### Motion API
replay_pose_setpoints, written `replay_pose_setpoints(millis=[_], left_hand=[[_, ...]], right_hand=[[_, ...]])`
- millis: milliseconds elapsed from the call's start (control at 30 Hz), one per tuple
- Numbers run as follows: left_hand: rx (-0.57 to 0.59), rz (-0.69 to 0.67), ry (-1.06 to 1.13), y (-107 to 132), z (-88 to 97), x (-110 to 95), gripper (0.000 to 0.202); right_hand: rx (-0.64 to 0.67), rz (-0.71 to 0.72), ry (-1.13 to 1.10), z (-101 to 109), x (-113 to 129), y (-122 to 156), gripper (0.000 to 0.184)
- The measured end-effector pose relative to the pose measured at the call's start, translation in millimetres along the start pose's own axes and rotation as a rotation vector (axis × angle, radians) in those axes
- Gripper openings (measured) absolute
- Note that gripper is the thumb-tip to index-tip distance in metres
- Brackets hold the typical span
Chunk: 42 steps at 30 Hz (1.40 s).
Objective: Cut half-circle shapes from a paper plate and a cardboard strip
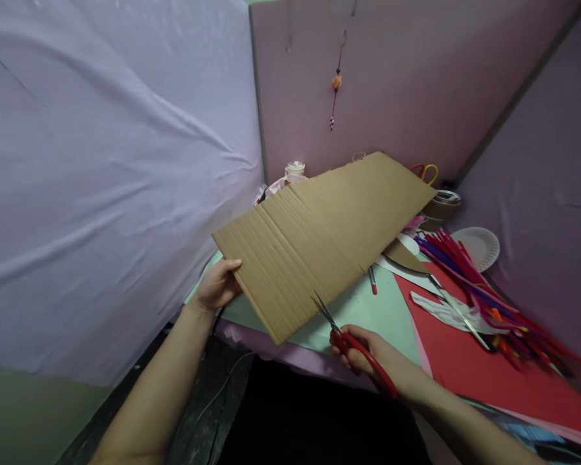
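Observation:
A long piece of brown corrugated cardboard (319,226) is held up at a slant over the table. My left hand (217,284) grips its near left edge, thumb on top and fingers hidden underneath. Red-handled scissors (363,354) are in my right hand (361,349), with the fingers wrapped round the handles. Their blades meet the cardboard's lower edge, one blade lying over its top face. A short slit shows in that same edge further right. Below the cardboard a pencil (372,281) with a red end pokes out.
Red paper sheets (484,368) cover the table's right side, with pipe cleaners (459,271), a white glove (445,313) and a paintbrush (465,320) on them. Behind are a paper plate (479,247) and a jar (295,169). A beaded string (336,82) hangs on the back wall.

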<state>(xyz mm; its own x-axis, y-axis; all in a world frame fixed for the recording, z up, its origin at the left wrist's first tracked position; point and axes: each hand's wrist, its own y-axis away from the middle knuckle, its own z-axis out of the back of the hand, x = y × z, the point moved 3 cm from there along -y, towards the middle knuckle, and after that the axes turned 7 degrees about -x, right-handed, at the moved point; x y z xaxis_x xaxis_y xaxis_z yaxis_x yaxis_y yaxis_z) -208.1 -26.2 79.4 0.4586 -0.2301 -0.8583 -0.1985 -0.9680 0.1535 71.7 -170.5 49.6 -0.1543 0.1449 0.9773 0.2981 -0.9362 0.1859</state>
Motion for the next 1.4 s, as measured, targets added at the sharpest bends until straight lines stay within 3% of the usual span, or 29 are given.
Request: replay_pose_setpoints(millis=[800, 1400], left_hand=[[0.013, 0.001, -0.021, 0.9, 0.7, 8.3, 0.046], [0.020, 0.006, -0.045, 0.5, -2.7, 8.8, 0.035]], right_hand=[[0.017, -0.030, 0.003, -5.0, -2.1, 1.1, 0.057], [-0.053, -0.050, 0.032, 1.4, 2.3, 7.4, 0.050]])
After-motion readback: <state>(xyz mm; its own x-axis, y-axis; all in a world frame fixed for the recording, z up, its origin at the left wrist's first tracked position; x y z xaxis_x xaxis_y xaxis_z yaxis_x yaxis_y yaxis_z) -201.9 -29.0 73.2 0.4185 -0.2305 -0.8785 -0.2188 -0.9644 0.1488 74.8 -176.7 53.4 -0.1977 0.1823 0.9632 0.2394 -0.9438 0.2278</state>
